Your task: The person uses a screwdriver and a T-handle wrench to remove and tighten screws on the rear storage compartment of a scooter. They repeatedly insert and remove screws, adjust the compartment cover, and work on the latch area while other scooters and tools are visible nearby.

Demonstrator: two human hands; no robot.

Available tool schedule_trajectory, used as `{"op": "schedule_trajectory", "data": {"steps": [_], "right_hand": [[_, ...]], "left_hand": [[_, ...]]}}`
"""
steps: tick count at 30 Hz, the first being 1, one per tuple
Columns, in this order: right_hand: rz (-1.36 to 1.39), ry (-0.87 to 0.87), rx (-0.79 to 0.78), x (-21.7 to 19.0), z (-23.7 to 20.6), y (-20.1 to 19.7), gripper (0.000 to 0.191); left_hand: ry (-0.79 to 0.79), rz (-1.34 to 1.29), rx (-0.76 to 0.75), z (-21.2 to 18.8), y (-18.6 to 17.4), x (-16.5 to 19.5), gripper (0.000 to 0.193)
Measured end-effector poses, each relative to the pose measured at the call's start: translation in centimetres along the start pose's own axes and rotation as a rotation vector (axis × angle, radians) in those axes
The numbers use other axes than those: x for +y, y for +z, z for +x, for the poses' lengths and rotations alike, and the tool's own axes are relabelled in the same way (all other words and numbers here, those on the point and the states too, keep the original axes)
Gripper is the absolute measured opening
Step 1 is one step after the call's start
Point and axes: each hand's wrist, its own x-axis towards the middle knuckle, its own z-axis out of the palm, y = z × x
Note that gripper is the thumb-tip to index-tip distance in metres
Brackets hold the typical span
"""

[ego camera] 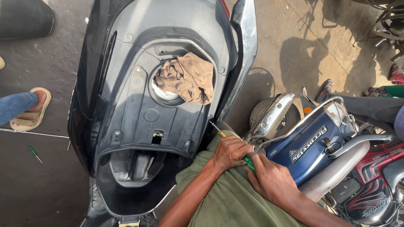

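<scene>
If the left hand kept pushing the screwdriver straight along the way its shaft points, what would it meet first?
Probably the scooter's black side panel: the left hand aims the screwdriver up-left, its tip already at the panel's lower edge. Depth is unclear.

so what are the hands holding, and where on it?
A screwdriver: both the left hand and right hand grip its green handle; its shaft reaches the scooter's side.

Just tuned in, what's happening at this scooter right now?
A person leans over a dark scooter body whose underseat area is open. Both hands are at its right edge: the left hand and the right hand grip a green-handled screwdriver, its tip pointing at the panel seam. A brown rag is stuffed over the round opening. Another small green screwdriver lies on the ground, and a blue motorcycle stands alongside.
</scene>
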Motion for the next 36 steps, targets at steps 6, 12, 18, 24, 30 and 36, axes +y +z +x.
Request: {"op": "schedule_trajectory", "data": {"steps": [6, 12, 18, 24, 30, 36], "right_hand": [[-0.218, -0.331, 0.054, -0.5, 1.4, -0.3, 0.028], [-0.247, -0.263, -0.072, -1.1, 4.0, 1.1, 0.029], [-0.064, -0.219, 0.036, 0.0, 4.0, -0.1, 0.025], [0.121, 0.187, -0.241, 2.8, 2.7, -0.6, 0.041], [0.834, 0.012, -0.043, 8.2, 3.0, 5.4, 0.035], [1.523, 0.118, -0.291, 13.0, 4.0, 10.1, 0.046]], "left_hand": [[0.035, -0.038, 0.050, 0.4, -1.2, 0.4, 0.026], [-0.010, 0.007, 0.020, 0.0, -2.3, -1.2, 0.021], [0.001, -0.031, 0.028, 0.1, -1.9, -0.9, 0.031], [-0.154, 0.003, -0.195, 1.8, -1.3, 1.4, 0.041], [-0.086, 0.030, -0.151, 0.9, -2.2, 3.0, 0.051], [-0.055, 0.065, 0.040, 0.1, -4.1, 4.8, 0.043]]}}
